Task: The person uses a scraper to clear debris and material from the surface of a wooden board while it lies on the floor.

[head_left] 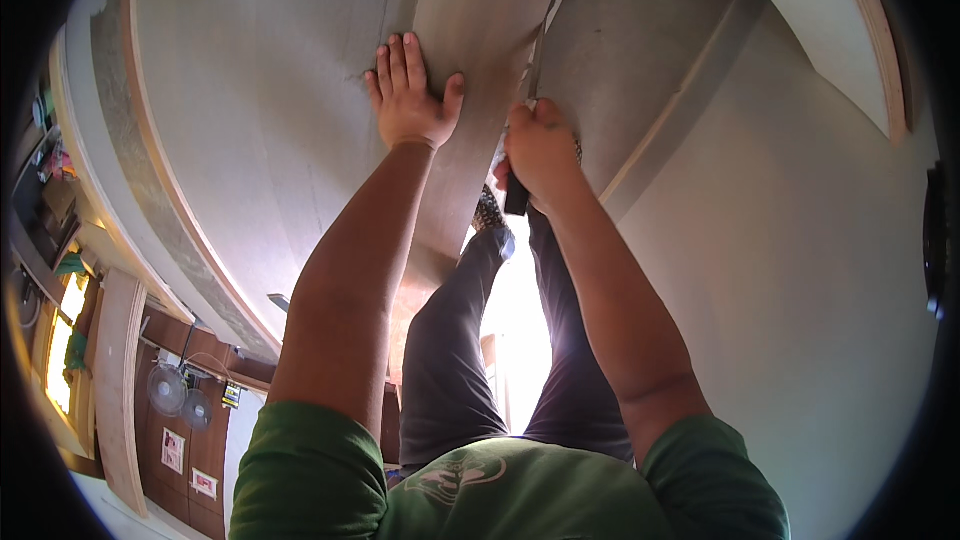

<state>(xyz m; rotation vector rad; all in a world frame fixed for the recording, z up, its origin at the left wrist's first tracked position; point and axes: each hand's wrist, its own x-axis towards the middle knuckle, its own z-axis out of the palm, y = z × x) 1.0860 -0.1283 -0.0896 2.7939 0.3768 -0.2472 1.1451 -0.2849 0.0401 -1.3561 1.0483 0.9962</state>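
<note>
Left hand (408, 100) flat on tan board (480, 30); right hand (540, 155) grips black-handled knife (520, 180).

place: carpentry workshop | evidence: large plywood sheets (260, 90) under work, wooden boards (120, 390) leaning at the left wall, 2 fans (178, 395), cluttered shelves (45, 190)

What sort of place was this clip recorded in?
Probably a woodworking or fit-out site. The left hand presses flat on a thin wooden sheet, the right hand grips a dark-handled tool, and more boards lean nearby.
</note>
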